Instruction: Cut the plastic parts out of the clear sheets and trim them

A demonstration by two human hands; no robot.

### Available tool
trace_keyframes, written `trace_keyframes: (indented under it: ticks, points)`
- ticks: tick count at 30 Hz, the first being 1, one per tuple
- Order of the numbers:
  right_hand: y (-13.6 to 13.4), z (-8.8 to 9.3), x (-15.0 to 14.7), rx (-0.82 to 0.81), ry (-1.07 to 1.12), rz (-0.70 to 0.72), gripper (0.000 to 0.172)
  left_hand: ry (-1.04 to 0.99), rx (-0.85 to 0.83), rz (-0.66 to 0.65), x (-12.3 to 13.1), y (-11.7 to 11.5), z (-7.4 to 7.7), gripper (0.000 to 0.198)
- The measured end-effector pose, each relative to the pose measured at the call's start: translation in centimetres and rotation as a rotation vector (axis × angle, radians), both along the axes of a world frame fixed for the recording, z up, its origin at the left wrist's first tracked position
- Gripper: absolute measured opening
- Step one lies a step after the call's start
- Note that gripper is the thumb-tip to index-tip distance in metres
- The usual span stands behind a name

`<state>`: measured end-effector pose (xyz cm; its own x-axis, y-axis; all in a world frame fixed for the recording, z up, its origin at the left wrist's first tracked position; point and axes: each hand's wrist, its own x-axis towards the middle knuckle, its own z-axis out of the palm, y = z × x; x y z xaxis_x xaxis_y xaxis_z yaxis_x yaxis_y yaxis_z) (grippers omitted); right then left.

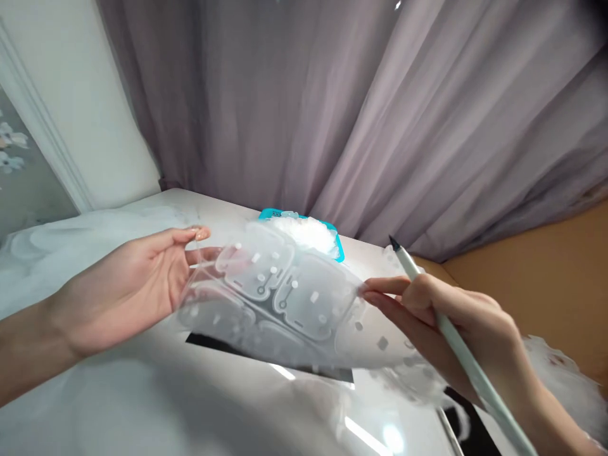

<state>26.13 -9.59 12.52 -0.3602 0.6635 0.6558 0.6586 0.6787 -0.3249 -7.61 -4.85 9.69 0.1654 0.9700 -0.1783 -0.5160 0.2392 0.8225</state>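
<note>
Between my hands hangs a thin see-through plastic sheet, with rounded panels, slots and small white spots on it. My left hand pinches its left edge between thumb and fingers, palm turned up. At the sheet's right side, the thumb and index fingertips of my right hand grip the edge. That same hand also holds a pale pencil with a dark tip, which points up and away from the sheet. Behind the sheet, a bright blue tray-like piece carries a heap of white material.
Below the sheet, a black strip lies on the glossy white table. Heaps of clear plastic sheeting spread at left, with more clear plastic at right. A grey-purple curtain hangs behind, beside an orange-brown panel.
</note>
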Motion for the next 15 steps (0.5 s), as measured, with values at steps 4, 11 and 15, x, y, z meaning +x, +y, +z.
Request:
trace_keyframes:
  ticks: [4,11,15]
  points:
    - [1.8,0.4,0.5,-0.243,-0.064,0.038,0.047,-0.038,-0.100,-0.037,-0.1,-0.9,-2.2,0.016]
    - [12.5,-5.1,-2.6,-0.417,-0.363,0.069,0.036,0.004,-0.185,0.156,0.8,1.7,-8.0,0.010]
    - [14.7,-8.0,-4.5,-0.381,-0.387,-0.020,0.028,0.105,-0.224,0.209,-0.9,3.0,-11.7,0.010]
